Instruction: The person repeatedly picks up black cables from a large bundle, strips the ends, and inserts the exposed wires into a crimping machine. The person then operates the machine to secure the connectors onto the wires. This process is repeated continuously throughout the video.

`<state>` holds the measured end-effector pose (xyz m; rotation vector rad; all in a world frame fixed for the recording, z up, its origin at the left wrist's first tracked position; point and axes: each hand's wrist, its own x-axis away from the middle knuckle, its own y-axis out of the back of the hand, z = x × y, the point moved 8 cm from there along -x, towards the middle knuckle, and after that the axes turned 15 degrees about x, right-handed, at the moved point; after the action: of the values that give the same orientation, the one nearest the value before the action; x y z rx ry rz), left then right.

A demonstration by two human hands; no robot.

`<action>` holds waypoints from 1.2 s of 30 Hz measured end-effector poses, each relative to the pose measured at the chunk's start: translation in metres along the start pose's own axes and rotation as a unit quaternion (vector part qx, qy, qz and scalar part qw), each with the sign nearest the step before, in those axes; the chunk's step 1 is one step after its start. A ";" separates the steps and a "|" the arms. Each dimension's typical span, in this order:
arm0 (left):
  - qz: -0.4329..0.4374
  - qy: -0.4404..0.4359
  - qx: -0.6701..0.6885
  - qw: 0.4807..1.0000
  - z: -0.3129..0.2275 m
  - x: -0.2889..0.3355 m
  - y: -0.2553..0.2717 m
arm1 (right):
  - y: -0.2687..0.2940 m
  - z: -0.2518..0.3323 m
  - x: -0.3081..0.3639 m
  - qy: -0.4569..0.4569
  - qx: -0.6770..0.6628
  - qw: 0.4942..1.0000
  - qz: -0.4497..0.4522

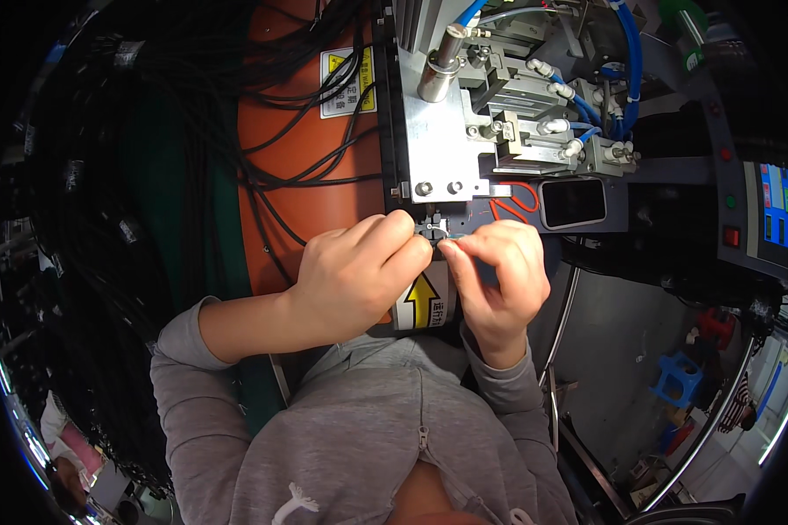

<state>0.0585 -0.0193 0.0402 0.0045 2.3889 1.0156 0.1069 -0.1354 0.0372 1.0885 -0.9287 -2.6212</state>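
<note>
Both my hands meet at a small metal fixture [435, 222] beneath the machine's metal head plate [438, 144]. My left hand [355, 271] is closed, its fingers curled at the fixture's left side, and whatever is in them is hidden. On the other side, my right hand [506, 273] pinches a thin wire [453, 237] between thumb and forefinger. Part of it looks pale and curved, running over the fixture between the hands. Its ends are too small to make out. Below the fingertips is a white label with a yellow arrow [423, 302].
Black cables [311, 96] spread over the orange surface [276, 140] and hang in a thick bundle at left. Pneumatic cylinders [534, 101] with blue hoses stand beyond my right hand. A phone [573, 202] lies near a red-handled tool [518, 206]. A control panel [766, 214] is far right.
</note>
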 end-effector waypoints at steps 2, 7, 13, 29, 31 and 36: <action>-0.010 -0.027 -0.037 0.999 0.000 0.001 -0.003 | -0.007 -0.012 0.000 -0.037 -0.001 0.996 0.077; -0.001 -0.067 -0.054 0.996 -0.006 0.003 -0.004 | -0.030 -0.054 0.024 -0.263 -0.291 0.898 0.199; 0.031 -0.073 -0.078 0.994 -0.008 0.006 -0.020 | -0.023 -0.053 0.022 -0.160 -0.118 0.971 0.135; 0.052 -0.032 -0.125 0.990 0.003 0.003 -0.030 | -0.048 -0.067 0.036 -0.208 -0.140 0.965 0.079; 0.036 -0.040 -0.114 0.992 0.004 0.001 -0.029 | -0.061 -0.083 0.051 -0.308 -0.240 0.914 0.113; 0.018 -0.043 -0.083 0.995 0.011 -0.001 -0.025 | -0.058 -0.085 0.046 -0.287 -0.153 0.935 0.139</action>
<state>0.0694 -0.0299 0.0177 0.0297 2.2282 1.2040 0.1367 -0.1472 -0.0703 0.0972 -0.6537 -2.7397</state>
